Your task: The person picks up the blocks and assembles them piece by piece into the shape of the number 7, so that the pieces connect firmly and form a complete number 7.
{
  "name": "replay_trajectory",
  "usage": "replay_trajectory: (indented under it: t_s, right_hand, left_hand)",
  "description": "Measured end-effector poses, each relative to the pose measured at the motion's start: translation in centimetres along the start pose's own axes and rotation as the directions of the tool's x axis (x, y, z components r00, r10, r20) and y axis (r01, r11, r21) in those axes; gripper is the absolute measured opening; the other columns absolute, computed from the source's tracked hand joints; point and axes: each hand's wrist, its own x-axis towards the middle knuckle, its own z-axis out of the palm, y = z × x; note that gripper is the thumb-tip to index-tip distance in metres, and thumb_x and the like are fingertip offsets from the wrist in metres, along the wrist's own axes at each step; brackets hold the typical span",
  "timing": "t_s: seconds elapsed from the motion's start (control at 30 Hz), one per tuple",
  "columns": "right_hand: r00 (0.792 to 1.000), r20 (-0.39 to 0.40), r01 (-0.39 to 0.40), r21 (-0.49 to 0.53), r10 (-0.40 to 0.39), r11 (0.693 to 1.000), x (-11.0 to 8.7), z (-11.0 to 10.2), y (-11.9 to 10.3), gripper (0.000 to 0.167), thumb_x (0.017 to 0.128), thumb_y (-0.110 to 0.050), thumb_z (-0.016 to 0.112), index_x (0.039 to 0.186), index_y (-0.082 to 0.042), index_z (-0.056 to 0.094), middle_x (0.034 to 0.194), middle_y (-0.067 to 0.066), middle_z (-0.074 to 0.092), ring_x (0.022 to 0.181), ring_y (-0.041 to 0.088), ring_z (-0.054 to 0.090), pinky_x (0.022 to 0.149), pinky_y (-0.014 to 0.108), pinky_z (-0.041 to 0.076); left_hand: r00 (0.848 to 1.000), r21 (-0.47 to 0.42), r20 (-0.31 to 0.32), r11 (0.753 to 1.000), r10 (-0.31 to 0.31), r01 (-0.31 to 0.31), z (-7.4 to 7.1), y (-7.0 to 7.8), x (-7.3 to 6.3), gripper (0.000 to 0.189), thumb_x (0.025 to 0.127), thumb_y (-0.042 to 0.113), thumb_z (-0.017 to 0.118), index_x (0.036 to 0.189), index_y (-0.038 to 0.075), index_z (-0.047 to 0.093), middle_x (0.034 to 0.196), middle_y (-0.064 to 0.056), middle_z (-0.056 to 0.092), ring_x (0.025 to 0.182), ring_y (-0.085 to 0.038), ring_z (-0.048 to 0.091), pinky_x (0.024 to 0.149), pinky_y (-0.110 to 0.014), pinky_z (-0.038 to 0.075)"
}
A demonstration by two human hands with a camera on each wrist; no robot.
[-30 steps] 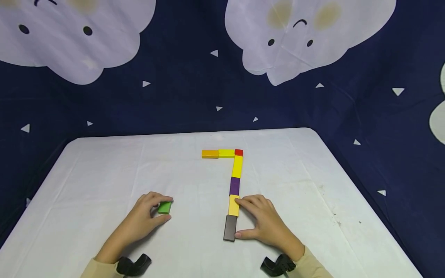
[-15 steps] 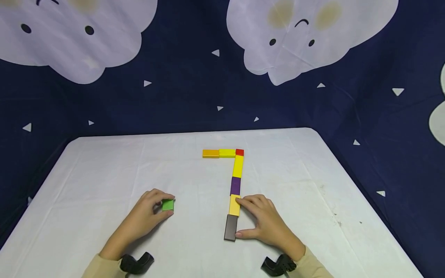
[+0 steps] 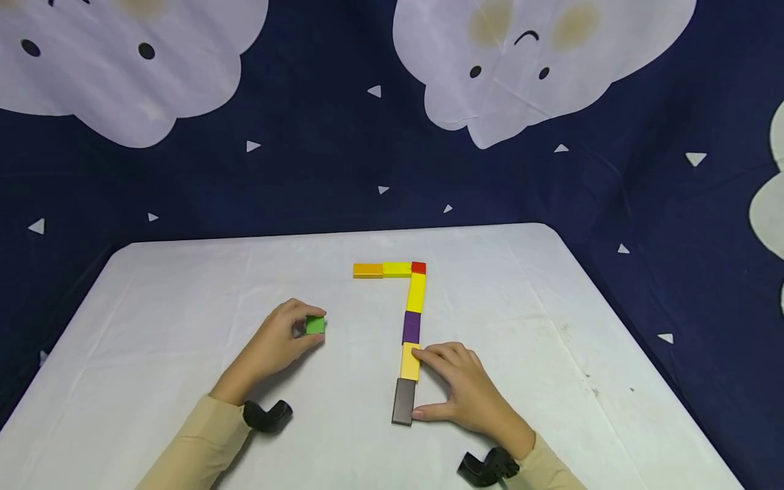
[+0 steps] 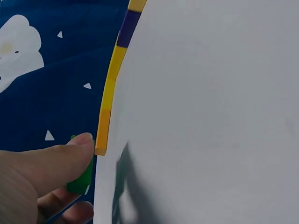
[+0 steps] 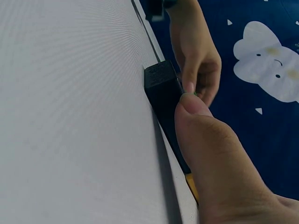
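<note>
My left hand pinches a small green block between thumb and fingers, left of a line of coloured blocks. In the left wrist view, the thumb covers part of the green block. My right hand is beside the line's near end, thumb and index finger spread. Its index fingertip touches the light yellow block and its thumb tip is at the side of the dark grey block. In the right wrist view, the thumb lies along the grey block, which looks nearly black.
Beyond the light yellow block, the line continues with a purple block, a yellow block and a red block. There it turns left through another yellow block to an orange block. White cloth covers the table.
My left hand has carried the green block away from me and to the right, turning it slightly. The right hand and the line of blocks have stayed in place.
</note>
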Motion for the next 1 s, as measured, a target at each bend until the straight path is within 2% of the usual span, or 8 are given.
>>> replay_trajectory:
  t_s: [0.3,0.5,0.63,0.77,0.87,1.0]
  right_hand:
    - [1.000,-0.001,0.000,-0.009,0.000,1.000,0.1,0.1,0.1,0.092,0.068,-0.080,0.067,0.144,-0.031,0.051,0.131,-0.012,0.057,0.121,0.009,0.046,0.100,0.041,0.038]
    - [1.000,0.002,-0.001,-0.005,0.001,1.000,0.2,0.1,0.1,0.093,0.068,-0.081,0.067,0.144,-0.030,0.051,0.131,-0.011,0.057,0.120,0.009,0.046,0.100,0.042,0.038]
    - [1.000,0.001,0.002,0.001,-0.002,1.000,0.2,0.1,0.1,0.093,0.068,-0.080,0.068,0.144,-0.029,0.052,0.131,-0.010,0.057,0.120,0.010,0.046,0.101,0.043,0.038]
    - [1.000,0.004,0.001,0.001,-0.001,1.000,0.2,0.1,0.1,0.093,0.068,-0.080,0.067,0.144,-0.029,0.051,0.131,-0.011,0.057,0.120,0.010,0.046,0.101,0.042,0.038]
    - [1.000,0.006,0.000,-0.004,0.000,1.000,0.2,0.1,0.1,0.093,0.068,-0.081,0.067,0.144,-0.029,0.052,0.131,-0.011,0.057,0.120,0.009,0.046,0.100,0.042,0.038]
    - [1.000,0.006,-0.002,-0.005,0.002,1.000,0.2,0.1,0.0,0.092,0.068,-0.081,0.067,0.143,-0.030,0.052,0.131,-0.011,0.057,0.120,0.010,0.046,0.100,0.042,0.038]
  left_hand:
    - [0.998,-0.011,-0.025,0.998,-0.059,0.059,0.5,-0.5,4.7,0.041,0.087,0.017,0.076,0.126,0.010,0.066,0.119,-0.010,0.061,0.100,-0.024,0.056,0.089,-0.042,0.047]
    - [0.997,0.027,-0.003,0.997,-0.076,0.076,0.8,-0.2,7.3,0.042,0.089,0.018,0.075,0.129,0.010,0.065,0.121,-0.011,0.059,0.098,-0.024,0.055,0.090,-0.040,0.047]
    - [0.996,0.056,0.010,0.995,-0.088,0.088,1.0,0.1,8.5,0.042,0.090,0.018,0.074,0.129,0.010,0.064,0.125,-0.013,0.059,0.107,-0.027,0.056,0.098,-0.044,0.047]
    - [0.993,0.079,0.007,0.990,-0.116,0.115,1.2,0.1,9.5,0.041,0.090,0.019,0.074,0.129,0.011,0.065,0.128,-0.015,0.058,0.120,-0.032,0.053,0.108,-0.049,0.042]
    - [0.991,0.091,0.003,0.987,-0.132,0.132,1.3,-0.1,10.0,0.041,0.090,0.018,0.073,0.129,0.011,0.064,0.129,-0.015,0.058,0.124,-0.034,0.052,0.110,-0.051,0.040]
    - [0.990,0.085,0.004,0.987,-0.141,0.140,1.5,-0.4,10.5,0.041,0.090,0.016,0.072,0.130,0.010,0.064,0.127,-0.016,0.058,0.120,-0.033,0.053,0.108,-0.049,0.041]
